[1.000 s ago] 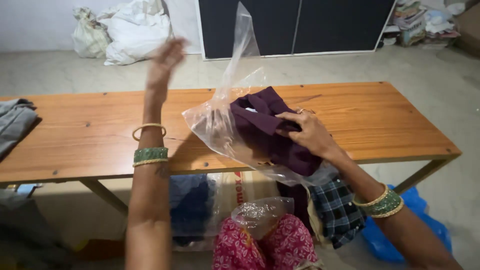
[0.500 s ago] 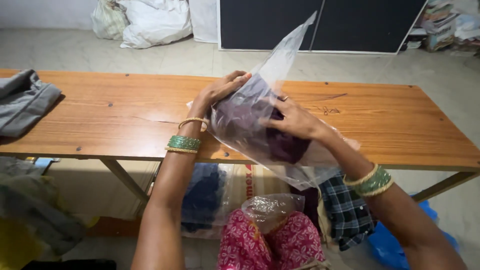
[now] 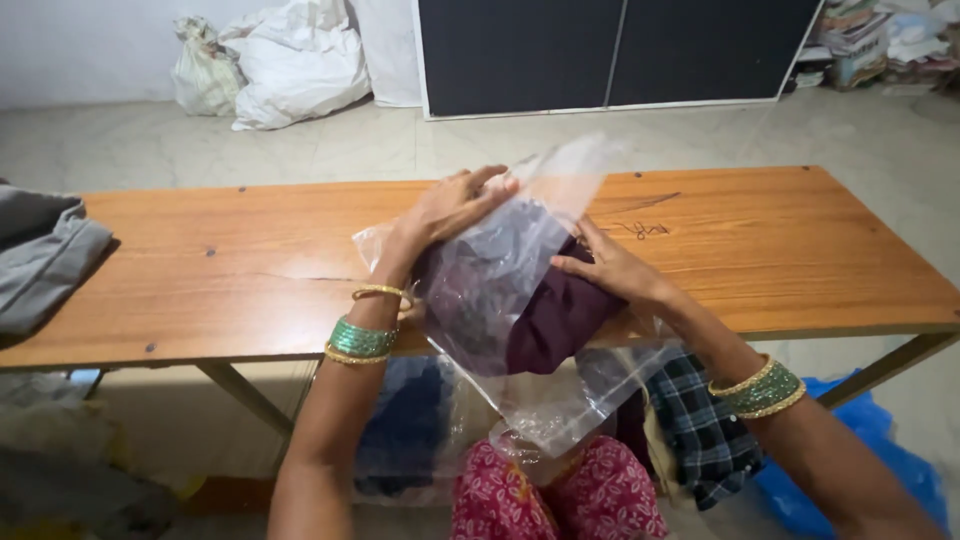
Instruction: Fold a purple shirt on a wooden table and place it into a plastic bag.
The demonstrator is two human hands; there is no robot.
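Note:
A folded dark maroon garment sits partly inside a clear plastic bag held over the near edge of a long wooden table. My left hand grips the bag's upper left side, fingers spread over the plastic. On the right, my right hand presses against the garment where it sticks out of the bag. Both wrists wear green and gold bangles.
A grey folded cloth lies on the table's left end. Under the table are a checked cloth, a dark blue bundle in plastic and a blue bag. White sacks and a dark cabinet stand behind.
My left hand came down from the air and took hold of the bag. The bag's raised end has dropped, and the garment has gone deeper into it.

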